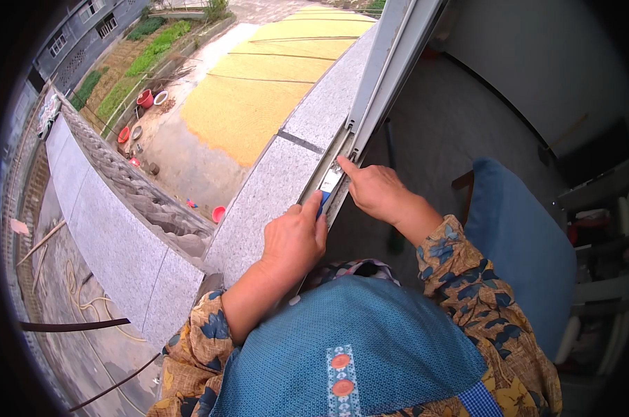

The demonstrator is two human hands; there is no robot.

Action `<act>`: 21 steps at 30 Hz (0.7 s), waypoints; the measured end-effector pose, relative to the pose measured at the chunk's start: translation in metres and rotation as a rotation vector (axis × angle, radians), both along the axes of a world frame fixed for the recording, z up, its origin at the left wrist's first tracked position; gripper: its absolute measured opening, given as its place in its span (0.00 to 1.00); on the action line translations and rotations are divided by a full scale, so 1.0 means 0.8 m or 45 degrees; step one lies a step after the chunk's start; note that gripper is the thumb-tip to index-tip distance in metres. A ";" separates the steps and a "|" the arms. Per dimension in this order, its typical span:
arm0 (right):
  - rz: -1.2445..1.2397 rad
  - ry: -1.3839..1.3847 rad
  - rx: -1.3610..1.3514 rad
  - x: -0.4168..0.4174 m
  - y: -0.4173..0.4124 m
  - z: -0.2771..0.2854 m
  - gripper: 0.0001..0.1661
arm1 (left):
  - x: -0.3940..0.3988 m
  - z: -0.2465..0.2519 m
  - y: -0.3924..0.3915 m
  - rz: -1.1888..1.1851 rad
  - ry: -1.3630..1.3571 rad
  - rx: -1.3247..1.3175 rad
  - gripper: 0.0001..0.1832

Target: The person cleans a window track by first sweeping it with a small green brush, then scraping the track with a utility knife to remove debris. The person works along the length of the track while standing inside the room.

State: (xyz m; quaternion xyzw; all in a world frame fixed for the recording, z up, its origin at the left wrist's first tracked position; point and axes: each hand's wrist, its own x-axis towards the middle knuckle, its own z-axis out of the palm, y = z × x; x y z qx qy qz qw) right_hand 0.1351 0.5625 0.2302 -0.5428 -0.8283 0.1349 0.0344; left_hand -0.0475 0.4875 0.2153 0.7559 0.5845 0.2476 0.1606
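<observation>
My left hand [296,234] grips the blue handle [323,200] of a small tool with a flat, shiny blade [332,177], which looks like a putty knife. The blade lies along the sliding window's bottom track [317,188], pointing away from me. My right hand [379,192] holds nothing; its index finger reaches out to the far end of the blade, where dark dirt shows. Whether the fingertip presses the blade or the dirt is unclear. Just beyond rises the grey metal window sash [379,78], standing in the track.
Left of the track runs a speckled stone sill [265,190], with a drop to a yard where yellow grain [257,94] is spread. A stone-topped balustrade [116,229] stands farther left. Indoors, a blue-covered chair [520,250] is close to my right arm.
</observation>
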 end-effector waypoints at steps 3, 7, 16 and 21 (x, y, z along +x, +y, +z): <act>0.000 -0.002 0.000 0.002 0.003 -0.006 0.29 | 0.001 0.007 0.001 0.001 0.005 -0.057 0.20; 0.017 0.011 0.012 0.001 0.006 -0.007 0.29 | -0.001 0.001 0.004 0.007 -0.087 -0.053 0.20; 0.020 0.038 0.082 0.004 0.006 -0.010 0.29 | 0.001 -0.002 0.002 0.006 -0.098 -0.008 0.20; 0.018 0.024 0.069 0.006 -0.002 -0.009 0.31 | 0.001 -0.001 -0.005 -0.031 0.062 0.033 0.22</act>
